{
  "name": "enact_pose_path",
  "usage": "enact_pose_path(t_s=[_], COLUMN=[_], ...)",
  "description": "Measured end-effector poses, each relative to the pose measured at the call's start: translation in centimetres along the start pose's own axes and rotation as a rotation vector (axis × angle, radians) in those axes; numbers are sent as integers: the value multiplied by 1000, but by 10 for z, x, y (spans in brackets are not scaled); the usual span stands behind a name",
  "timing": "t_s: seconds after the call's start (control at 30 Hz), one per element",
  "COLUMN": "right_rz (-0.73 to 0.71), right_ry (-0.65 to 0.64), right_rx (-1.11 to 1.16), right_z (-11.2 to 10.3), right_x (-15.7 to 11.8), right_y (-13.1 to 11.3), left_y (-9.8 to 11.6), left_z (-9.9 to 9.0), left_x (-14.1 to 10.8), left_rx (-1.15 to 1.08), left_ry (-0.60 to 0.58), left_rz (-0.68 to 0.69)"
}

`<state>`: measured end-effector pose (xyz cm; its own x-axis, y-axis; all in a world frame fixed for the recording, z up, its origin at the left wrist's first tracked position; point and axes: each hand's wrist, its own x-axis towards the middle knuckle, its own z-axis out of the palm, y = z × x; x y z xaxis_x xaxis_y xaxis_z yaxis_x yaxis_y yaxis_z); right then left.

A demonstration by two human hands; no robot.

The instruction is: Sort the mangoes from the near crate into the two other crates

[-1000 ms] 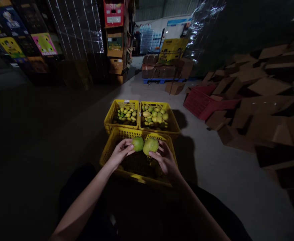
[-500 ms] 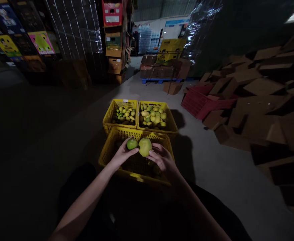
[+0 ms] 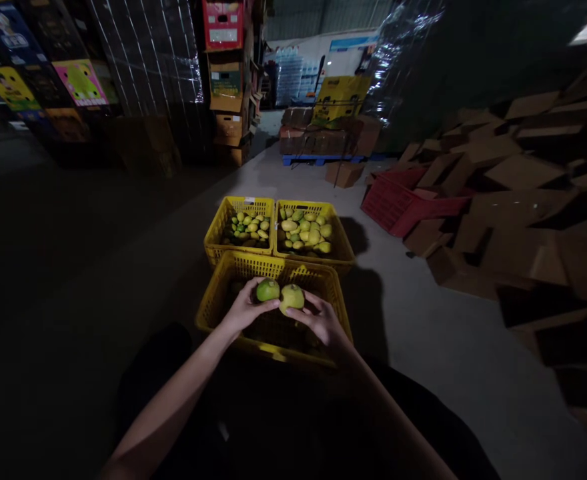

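A green citrus fruit [image 3: 267,289] is gripped in my left hand [image 3: 246,308], its thumb along the underside. Close beside it, my right hand [image 3: 324,322] grips a larger yellow-green citrus fruit [image 3: 292,299]. The two fruits are side by side, almost or just touching. Both hands are above the near yellow crate [image 3: 208,303], whose dark inside holds some fruit that I can barely make out. Behind it stand a left yellow crate [image 3: 216,230] with smaller green and yellow fruits, and a right yellow crate [image 3: 342,240] with larger yellowish ones.
To the right lie a red crate [image 3: 391,203] and a heap of cardboard boxes [image 3: 518,220]. A blue pallet [image 3: 318,160] with cartons stands behind the crates. Stacked boxes [image 3: 227,87] and wrapped pallets rise at the back left. Grey floor [image 3: 413,320] surrounds the crates.
The yellow-green fruit has turned in my right hand and sits slightly lower, with a different side showing. My left hand and its green fruit have shifted slightly right, and that fruit has tilted.
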<state>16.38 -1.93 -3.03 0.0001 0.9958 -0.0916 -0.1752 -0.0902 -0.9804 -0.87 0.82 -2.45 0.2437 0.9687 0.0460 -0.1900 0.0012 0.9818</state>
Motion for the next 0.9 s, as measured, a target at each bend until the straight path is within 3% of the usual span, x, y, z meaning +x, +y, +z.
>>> enact_pose_path(t_s=[0.17, 0.3, 0.63, 0.9], right_rz=[-13, -65, 2, 65], right_ry=[36, 46, 45, 84], right_rx=[52, 94, 290, 383], right_z=[-1, -3, 0, 8], right_x=[2, 4, 2, 5], right_y=[5, 4, -5, -6], left_y=[-5, -6, 11, 1], left_z=[-6, -8, -15, -14], left_x=[7, 10, 7, 12], left_rx=[-36, -201, -396, -534], left_ry=[22, 57, 15, 49], left_rz=[-19, -8, -240, -295])
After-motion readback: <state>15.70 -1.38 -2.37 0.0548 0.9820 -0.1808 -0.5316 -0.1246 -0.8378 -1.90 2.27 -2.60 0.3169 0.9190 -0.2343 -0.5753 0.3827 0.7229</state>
